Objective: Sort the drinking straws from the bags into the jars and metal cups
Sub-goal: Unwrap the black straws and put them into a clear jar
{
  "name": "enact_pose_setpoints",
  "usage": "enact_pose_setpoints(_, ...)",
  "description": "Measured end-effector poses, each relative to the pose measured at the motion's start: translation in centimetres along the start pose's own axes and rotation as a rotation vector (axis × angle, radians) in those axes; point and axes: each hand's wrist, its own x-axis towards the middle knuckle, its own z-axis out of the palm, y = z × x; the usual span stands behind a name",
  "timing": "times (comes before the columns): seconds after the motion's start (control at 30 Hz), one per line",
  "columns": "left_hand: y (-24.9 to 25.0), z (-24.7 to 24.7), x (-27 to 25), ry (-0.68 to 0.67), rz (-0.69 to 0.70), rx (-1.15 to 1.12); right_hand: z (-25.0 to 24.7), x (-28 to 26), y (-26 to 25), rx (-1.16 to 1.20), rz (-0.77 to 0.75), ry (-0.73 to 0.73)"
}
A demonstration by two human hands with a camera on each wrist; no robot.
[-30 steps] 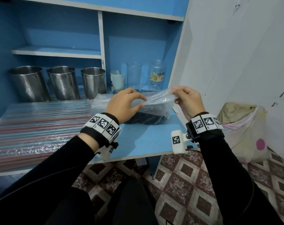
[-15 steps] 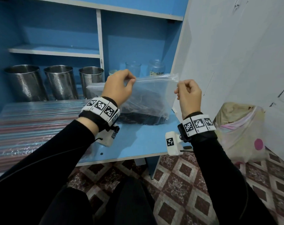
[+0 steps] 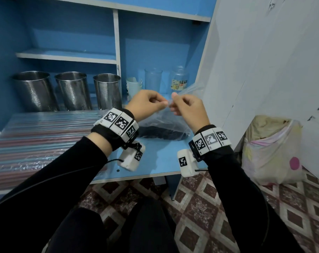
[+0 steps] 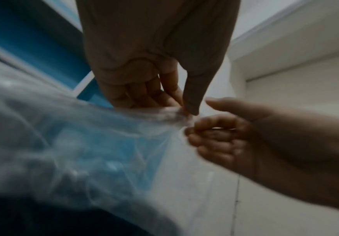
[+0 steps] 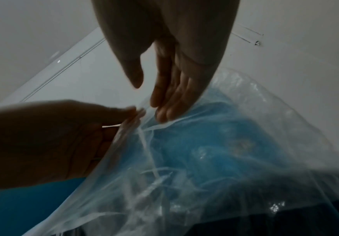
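A clear plastic bag [image 3: 170, 123] with black straws [image 3: 160, 133] at its bottom rests on the blue desk [image 3: 160, 159], its top edge lifted. My left hand [image 3: 164, 104] pinches that edge between thumb and forefinger, as the left wrist view shows [image 4: 185, 110]. My right hand [image 3: 173, 106] is right beside it, its curled fingers hooked on the same edge [image 5: 150, 99] and its thumb lifted off the film. Three perforated metal cups [image 3: 73, 90] stand in a row at the back left. A clear glass jar [image 3: 153, 79] and a labelled jar [image 3: 179, 79] stand behind my hands.
A large flat pack of coloured straws [image 3: 36, 143] covers the left of the desk. Small pale cups [image 3: 134, 84] sit beside the jars. A white wall panel [image 3: 246, 70] closes the right side. A filled plastic sack [image 3: 271, 152] stands on the tiled floor.
My hands, which held the bag's top edge stretched wide apart, have come together at its middle. The right thumb has lifted off the film. The bag's top has slackened.
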Motion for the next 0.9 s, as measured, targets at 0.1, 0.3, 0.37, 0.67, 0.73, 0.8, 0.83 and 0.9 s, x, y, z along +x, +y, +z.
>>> enact_pose_setpoints(0.1, -0.3, 0.4, -0.7, -0.072, -0.145, -0.169, 0.6, -0.6, 0.1, -0.028, 0.005, -0.067)
enact_pose_setpoints(0.3, -0.9, 0.2, -1.1, -0.159, -0.281, -0.325, 1.0, -0.8, 0.4, -0.019, 0.049, -0.079)
enact_pose_setpoints(0.37, -1.1, 0.2, -1.1, -0.144, -0.299, -0.343, 0.9, -0.9, 0.5, -0.022, 0.047, -0.101)
enact_pose_setpoints(0.67, -1.6, 0.6, -1.4, -0.172, -0.389, -0.483, 1.4, -1.2, 1.0, -0.002, -0.005, -0.107)
enact_pose_setpoints(0.73, -1.8, 0.6, -1.5, -0.215, -0.421, -0.531, 1.6, -1.5, 1.1, -0.021, -0.006, -0.11)
enact_pose_setpoints(0.8, -1.9, 0.5, -1.7, -0.233, -0.43, -0.541, 1.8, -1.7, 1.1, -0.036, -0.011, -0.105)
enact_pose_setpoints(0.83, -2.0, 0.5, -1.7, -0.231, -0.43, -0.558, 1.8, -1.8, 1.1, -0.037, -0.014, -0.096)
enact_pose_setpoints(0.9, -2.1, 0.2, -1.7, -0.2, -0.429, -0.651, 1.7, -1.8, 1.1, -0.027, -0.02, -0.069)
